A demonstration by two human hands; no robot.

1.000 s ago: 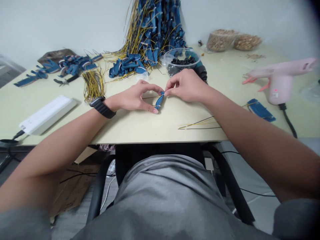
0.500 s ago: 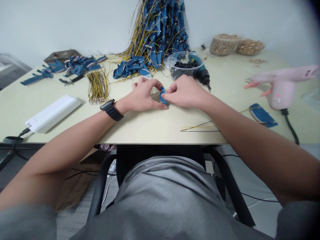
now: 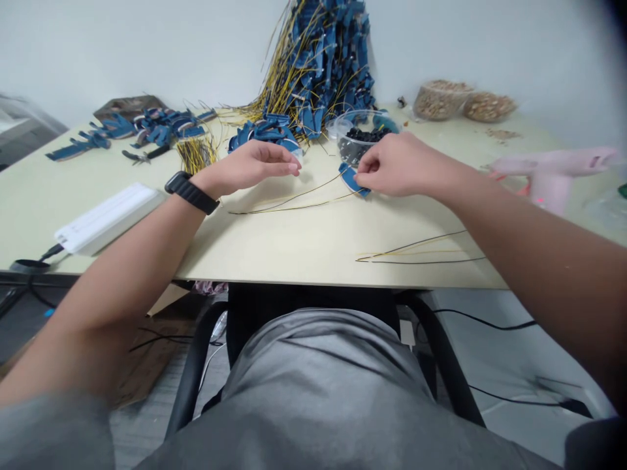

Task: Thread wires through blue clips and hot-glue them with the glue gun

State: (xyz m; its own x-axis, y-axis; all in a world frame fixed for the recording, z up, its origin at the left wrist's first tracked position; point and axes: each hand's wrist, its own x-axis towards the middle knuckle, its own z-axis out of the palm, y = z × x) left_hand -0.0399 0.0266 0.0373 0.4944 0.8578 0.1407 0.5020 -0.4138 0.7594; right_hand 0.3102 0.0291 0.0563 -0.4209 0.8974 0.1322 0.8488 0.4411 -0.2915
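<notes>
The curved blue piece with thin black-and-yellow wires [image 3: 347, 175] sits midway along the pale yellow-green surface [image 3: 294, 248], back from its front edge. The right hand [image 3: 399, 166] has its grip closed on the piece's right end; the left hand [image 3: 257, 166] has a loose, unfilled grip, fingers slightly curled, apart from it. The wires trail left from both ends of the piece, so the wiring here looks largely done; whether the joints are finished is too small to tell. The tall heap of blue pieces with yellow and black wires [image 3: 323, 72] at the back edge seems to be completed work. Toward the back-left corner, a heap of loose blue pieces [image 3: 161, 127] and a bundle of yellow-and-black wires [image 3: 193, 156] suggest plenty is left.
</notes>
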